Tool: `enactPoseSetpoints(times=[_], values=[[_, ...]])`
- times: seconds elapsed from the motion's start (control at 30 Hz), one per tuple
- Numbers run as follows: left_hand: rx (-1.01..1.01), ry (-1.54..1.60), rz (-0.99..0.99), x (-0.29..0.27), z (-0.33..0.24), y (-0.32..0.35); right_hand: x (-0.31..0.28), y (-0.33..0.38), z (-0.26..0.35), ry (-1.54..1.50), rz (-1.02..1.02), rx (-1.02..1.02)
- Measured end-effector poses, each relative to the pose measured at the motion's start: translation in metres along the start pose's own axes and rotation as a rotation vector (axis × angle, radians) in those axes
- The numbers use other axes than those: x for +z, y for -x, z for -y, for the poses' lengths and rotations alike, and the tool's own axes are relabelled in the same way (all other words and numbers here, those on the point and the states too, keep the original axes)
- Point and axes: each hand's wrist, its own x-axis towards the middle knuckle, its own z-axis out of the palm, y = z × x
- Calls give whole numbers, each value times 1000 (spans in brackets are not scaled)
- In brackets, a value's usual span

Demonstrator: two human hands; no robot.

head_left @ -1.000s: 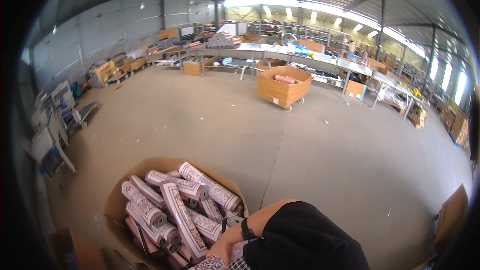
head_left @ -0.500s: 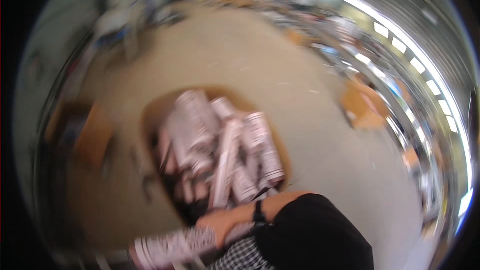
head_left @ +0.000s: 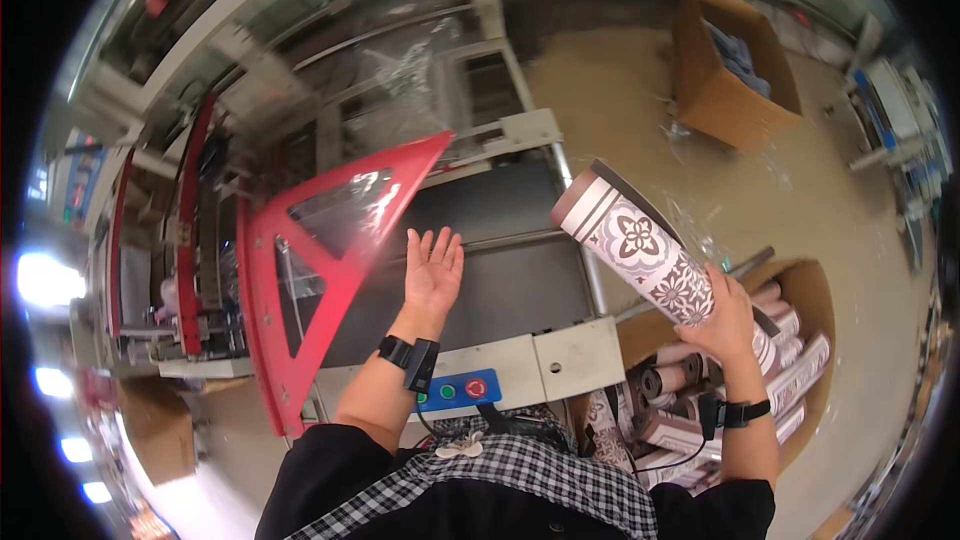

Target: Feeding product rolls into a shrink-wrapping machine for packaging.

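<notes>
My right hand (head_left: pixel 722 315) is wrapped round a rolled mat (head_left: pixel 645 250) with a floral tile pattern and brown and white end bands. The roll is tilted, its far end pointing up and left. My left hand (head_left: pixel 434 268) is palm up with fingers stretched out, holding nothing, above the dark bed (head_left: pixel 500 285) of a machine. Left of it stands a red triangular frame (head_left: pixel 340 250) with clear film stretched across. Below my right hand, a large cardboard box (head_left: pixel 822 340) holds several similar rolls (head_left: pixel 675 380).
A blue control panel (head_left: pixel 458 390) with a red and a green button sits on the machine's front edge. Loose clear film (head_left: pixel 410 80) hangs farther back. Another open cardboard box (head_left: pixel 735 105) with grey-blue contents stands on the floor at the back right.
My view has turned from the box of rolls to the machine, and the box now lies at the lower right. The left hand, not clearly seen before, is now in view.
</notes>
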Motion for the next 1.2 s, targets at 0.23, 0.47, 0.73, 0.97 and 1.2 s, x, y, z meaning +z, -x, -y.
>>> enactPoseSetpoints(times=[0.23,0.47,0.73,0.97,1.2], values=[[154,322,-77,-11,-35,-5,26,-121,78,109,10,-446],[82,359,-60,-11,-46,6,73,-197,184,87,173,-663],[20,254,-101,-8,-53,13,116,-215,270,-67,407,-727],[23,258,-121,-19,-63,18,106,-187,208,0,77,-573],[51,288,-108,-25,-68,26,146,-171,202,-626,249,-205]])
